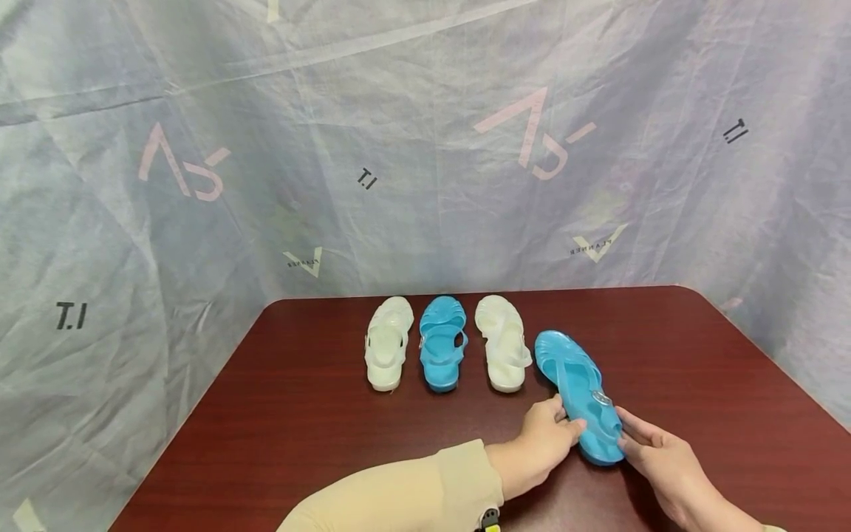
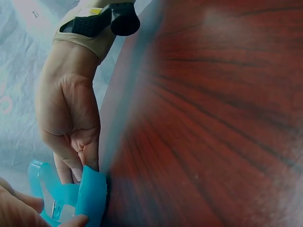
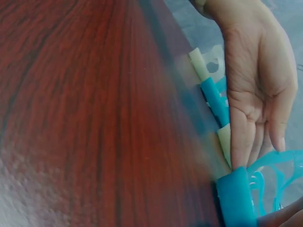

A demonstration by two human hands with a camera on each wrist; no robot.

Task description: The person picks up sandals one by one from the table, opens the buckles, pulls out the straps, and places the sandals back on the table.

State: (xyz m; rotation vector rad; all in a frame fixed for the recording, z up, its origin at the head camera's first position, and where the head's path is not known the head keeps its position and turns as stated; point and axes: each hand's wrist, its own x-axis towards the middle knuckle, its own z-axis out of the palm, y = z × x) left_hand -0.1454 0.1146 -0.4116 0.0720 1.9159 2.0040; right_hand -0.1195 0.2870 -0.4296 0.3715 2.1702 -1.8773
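Note:
A blue jelly sandal (image 1: pixel 577 395) with a silvery buckle lies slanted at the right end of a row of sandals, its toe toward the wall. My left hand (image 1: pixel 541 443) grips its left side near the heel, thumb over the edge. On the other side, my right hand (image 1: pixel 665 465) pinches the heel and strap between thumb and fingers. Both wrist views show the heel of this blue sandal (image 2: pixel 92 196) (image 3: pixel 235 196) between the two hands. To its left stand a white sandal (image 1: pixel 507 355), another blue sandal (image 1: pixel 442 366) and a second white sandal (image 1: pixel 384 369).
The sandals are on a dark red wood-grain table (image 1: pixel 299 436) with rounded far corners. A pale grey printed cloth (image 1: pixel 425 148) hangs behind the table's far edge and along both sides. The three sandals stand side by side, toes to the cloth, with narrow gaps.

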